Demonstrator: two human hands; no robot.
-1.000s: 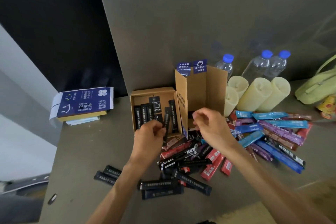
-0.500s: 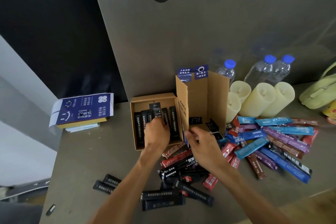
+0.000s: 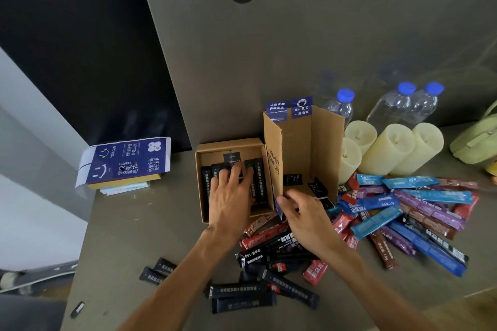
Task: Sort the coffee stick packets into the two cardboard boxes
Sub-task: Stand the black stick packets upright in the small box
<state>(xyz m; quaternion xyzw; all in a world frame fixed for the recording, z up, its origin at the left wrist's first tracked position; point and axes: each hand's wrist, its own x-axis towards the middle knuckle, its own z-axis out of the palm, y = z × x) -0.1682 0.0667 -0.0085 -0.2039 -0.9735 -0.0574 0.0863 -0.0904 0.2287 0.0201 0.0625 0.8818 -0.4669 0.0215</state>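
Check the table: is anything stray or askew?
One small dark packet lies alone at the table's near-left edge, far from the pile. Two black packets also sit apart, left of the main heap.

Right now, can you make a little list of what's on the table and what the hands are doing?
left hand: fingers spread, pressing flat on the black packets in the left box
right hand: at the front edge of the right box, grip unclear
right box: open front, flaps standing up
loose packets: black, red, blue and purple ones piled on the table
behind: three water bottles, cream candles
far left: blue printed carton
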